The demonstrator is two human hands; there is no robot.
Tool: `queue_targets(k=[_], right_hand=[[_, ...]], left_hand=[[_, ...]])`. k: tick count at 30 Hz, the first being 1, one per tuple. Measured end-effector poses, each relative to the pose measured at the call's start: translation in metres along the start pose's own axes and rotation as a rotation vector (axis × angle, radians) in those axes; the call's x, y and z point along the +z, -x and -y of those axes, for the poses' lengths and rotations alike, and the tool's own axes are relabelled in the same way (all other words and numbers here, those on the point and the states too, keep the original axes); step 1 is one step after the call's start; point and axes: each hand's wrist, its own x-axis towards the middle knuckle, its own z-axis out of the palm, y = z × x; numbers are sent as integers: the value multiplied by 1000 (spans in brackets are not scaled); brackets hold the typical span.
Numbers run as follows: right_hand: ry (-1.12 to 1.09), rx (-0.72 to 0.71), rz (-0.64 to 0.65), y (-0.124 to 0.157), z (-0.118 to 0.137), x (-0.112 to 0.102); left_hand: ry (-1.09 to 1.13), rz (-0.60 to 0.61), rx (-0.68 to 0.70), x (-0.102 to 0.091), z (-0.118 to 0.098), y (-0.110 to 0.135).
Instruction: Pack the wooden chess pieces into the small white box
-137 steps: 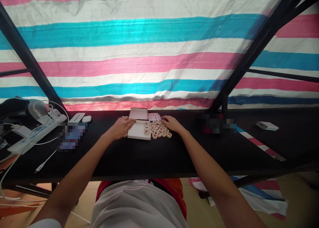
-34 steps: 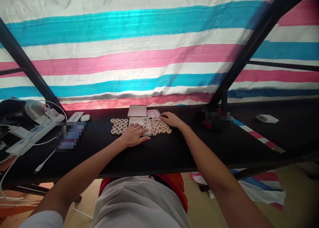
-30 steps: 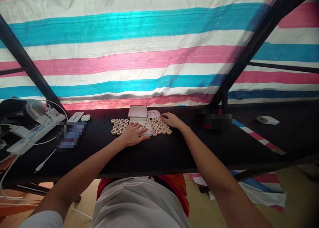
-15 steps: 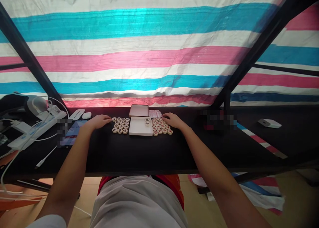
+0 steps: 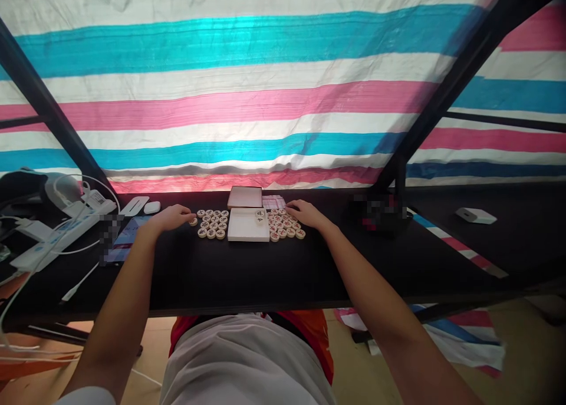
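Round wooden chess pieces lie in two groups on the black table point(image 5: 265, 269). The left group point(image 5: 212, 223) and the right group point(image 5: 285, 225) flank a white box tray point(image 5: 245, 228), which holds two pieces point(image 5: 260, 216) in its far right corner. The box's lid point(image 5: 244, 197) and a pink folded sheet point(image 5: 274, 202) lie behind. My left hand point(image 5: 172, 217) lies flat with fingers stretched out, fingertips at a single piece point(image 5: 193, 221) left of the left group. My right hand point(image 5: 305, 212) rests over the far side of the right group, fingers loosely spread.
A white power strip point(image 5: 66, 228) with cables, a white mouse point(image 5: 152, 207) and a flat card point(image 5: 128, 234) sit at the left. A small white box point(image 5: 475, 215) lies at the right. Black frame posts point(image 5: 415, 134) rise in front of a striped tarp.
My left hand left the white tray and moved to the left edge of the left group of pieces. One piece now sits apart at its fingertips. My right hand stayed put.
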Motion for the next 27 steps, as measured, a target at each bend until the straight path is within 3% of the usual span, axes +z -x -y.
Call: queue_targets(k=[4, 27], right_hand=[[3, 9, 2, 0, -1, 0], [29, 14, 10, 0, -1, 2]], left_hand=[[-32, 63, -3, 3, -3, 0], [-48, -40, 52, 4, -17, 4]])
